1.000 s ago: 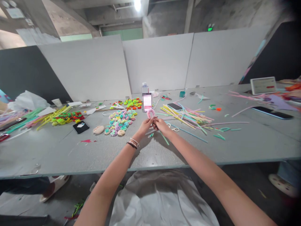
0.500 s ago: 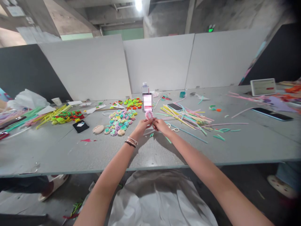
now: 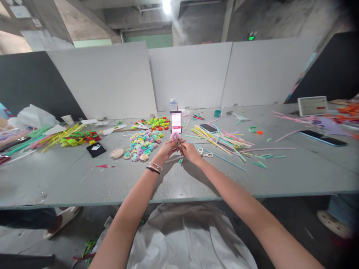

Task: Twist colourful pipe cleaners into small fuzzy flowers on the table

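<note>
A curled pink fuzzy pipe cleaner (image 3: pixel 174 136) stands up from the pinched fingers of my left hand (image 3: pixel 167 148). My right hand (image 3: pixel 187 150) is closed against it at the fingertips, with a small greenish bit showing between the hands. What exactly the right fingers grip is mostly hidden. Just beyond the pipe cleaner a phone (image 3: pixel 176 120) leans upright with its screen lit. White-handled scissors (image 3: pixel 206 154) lie right of my right hand. To the left spreads a heap of pastel fuzzy pieces (image 3: pixel 144 144).
Loose pastel pipe cleaners (image 3: pixel 221 138) lie at the right around a second phone (image 3: pixel 208 128). A bottle (image 3: pixel 173 104) stands behind the upright phone. At left are a black square object (image 3: pixel 96 149) and a red-green-yellow pile (image 3: pixel 81 138). White partitions (image 3: pixel 187 74) close off the back.
The pink loop has gone from a taller open arch to a tighter, lower curl. Both hands have shifted slightly left, and the scissors show more fully beside my right hand.
</note>
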Tool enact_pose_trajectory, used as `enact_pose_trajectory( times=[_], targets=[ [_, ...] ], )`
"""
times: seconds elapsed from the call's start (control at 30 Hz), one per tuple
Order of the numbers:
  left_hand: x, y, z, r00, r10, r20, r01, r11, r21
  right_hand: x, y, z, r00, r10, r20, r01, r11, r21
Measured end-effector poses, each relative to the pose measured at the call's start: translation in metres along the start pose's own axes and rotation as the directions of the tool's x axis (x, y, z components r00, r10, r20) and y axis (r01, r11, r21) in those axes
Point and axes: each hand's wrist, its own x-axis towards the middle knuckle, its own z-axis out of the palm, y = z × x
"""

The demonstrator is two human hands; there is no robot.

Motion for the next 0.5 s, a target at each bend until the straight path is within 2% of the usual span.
enact_pose_trajectory(
  times=[0.27, 0.5],
  targets=[
    [0.0016, 0.0016, -0.0046, 0.999, 0.045, -0.012, -0.045, 0.999, 0.015, -0.0001, 0.0002, 0.0027, 0.999, -0.008, 0.049, 0.004, 0.998, 0.069],
    [-0.001, 0.0053, -0.0023, 0.998, 0.035, -0.058, -0.036, 0.999, -0.009, -0.0027, -0.0053, 0.0025, 0.997, -0.023, 0.071, 0.019, 0.998, 0.061]
  ],
)
